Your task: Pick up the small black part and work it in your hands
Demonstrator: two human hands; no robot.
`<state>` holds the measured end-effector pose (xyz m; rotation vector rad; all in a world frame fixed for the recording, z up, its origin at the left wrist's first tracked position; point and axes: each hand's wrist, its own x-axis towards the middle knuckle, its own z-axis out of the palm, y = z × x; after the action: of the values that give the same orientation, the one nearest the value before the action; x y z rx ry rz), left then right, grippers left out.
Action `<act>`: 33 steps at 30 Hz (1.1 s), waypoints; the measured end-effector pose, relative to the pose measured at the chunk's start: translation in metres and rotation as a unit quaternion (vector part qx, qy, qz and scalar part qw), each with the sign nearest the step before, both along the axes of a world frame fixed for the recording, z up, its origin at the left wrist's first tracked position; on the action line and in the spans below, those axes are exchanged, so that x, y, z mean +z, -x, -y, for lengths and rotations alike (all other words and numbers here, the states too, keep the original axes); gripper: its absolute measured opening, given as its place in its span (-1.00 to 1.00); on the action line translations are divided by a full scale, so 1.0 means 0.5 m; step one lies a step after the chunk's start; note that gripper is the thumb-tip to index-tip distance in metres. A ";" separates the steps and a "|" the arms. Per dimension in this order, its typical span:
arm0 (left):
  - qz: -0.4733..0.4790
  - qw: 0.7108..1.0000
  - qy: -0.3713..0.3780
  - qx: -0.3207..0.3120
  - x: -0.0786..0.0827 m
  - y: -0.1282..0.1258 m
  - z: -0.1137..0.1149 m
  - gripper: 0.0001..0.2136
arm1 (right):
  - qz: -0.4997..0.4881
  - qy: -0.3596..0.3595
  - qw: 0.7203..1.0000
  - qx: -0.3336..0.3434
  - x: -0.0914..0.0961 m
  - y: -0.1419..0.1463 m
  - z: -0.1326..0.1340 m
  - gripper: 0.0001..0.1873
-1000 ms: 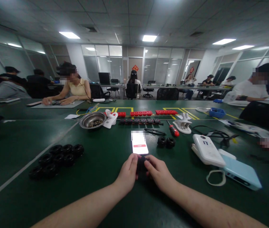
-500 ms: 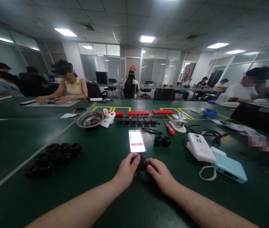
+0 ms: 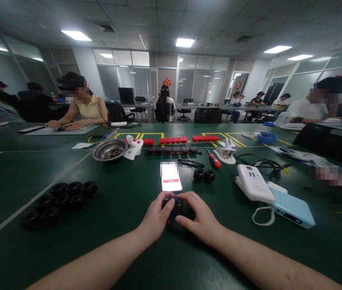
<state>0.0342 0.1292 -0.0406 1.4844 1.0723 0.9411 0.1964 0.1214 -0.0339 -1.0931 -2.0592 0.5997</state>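
Between my two hands, just above the green tabletop, is a black toy wheel (image 3: 177, 206), a chunky round piece partly covered by fingers. My left hand (image 3: 156, 215) is closed around its left side, thumb across the front. On the other side, my right hand (image 3: 199, 215) curves round the wheel with fingers at the top and thumb low near its front edge; the exact contact is partly hidden. A phone (image 3: 171, 179) with a lit screen lies just beyond. Two similar black wheels (image 3: 204, 175) sit to its right, and several more black wheels (image 3: 59, 201) are grouped at the left.
Farther back are a metal bowl (image 3: 109, 150) with small parts, red trays (image 3: 173, 140), a row of black parts (image 3: 172, 150), a red screwdriver (image 3: 213, 159) and a white stand (image 3: 226, 154). Power banks (image 3: 292, 209) lie at the right. Another person (image 3: 83, 106) works across the table.
My right thumb and fingers have spread wider around the wheel, the fingers moving to its top. The left hand keeps its hold. The whole view has shifted slightly.
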 end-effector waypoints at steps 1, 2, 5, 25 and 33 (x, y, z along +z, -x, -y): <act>0.000 1.000 -0.001 0.001 0.002 0.000 0.002 -0.76 | 0.005 0.006 1.000 -0.010 -0.001 0.001 -0.001 -0.69; -0.002 1.000 -0.003 0.002 0.003 0.001 0.003 -0.76 | 0.012 0.014 1.000 -0.019 -0.003 0.002 -0.002 -0.74; -0.013 1.000 -0.010 -0.001 0.004 0.002 0.003 -0.75 | 0.033 0.040 0.998 -0.032 -0.008 0.004 -0.008 -0.68; -0.072 0.996 -0.051 -0.015 0.004 0.002 -0.002 -0.75 | 0.056 0.023 0.998 -0.036 -0.011 0.003 -0.012 -0.83; -0.047 0.999 -0.022 0.008 0.004 0.004 0.001 -0.76 | 0.034 0.005 0.999 -0.005 -0.005 0.003 -0.003 -0.69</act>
<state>0.0323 0.1286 -0.0387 1.5716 1.1397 0.9193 0.1949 0.1229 -0.0364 -1.1424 -2.1104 0.5751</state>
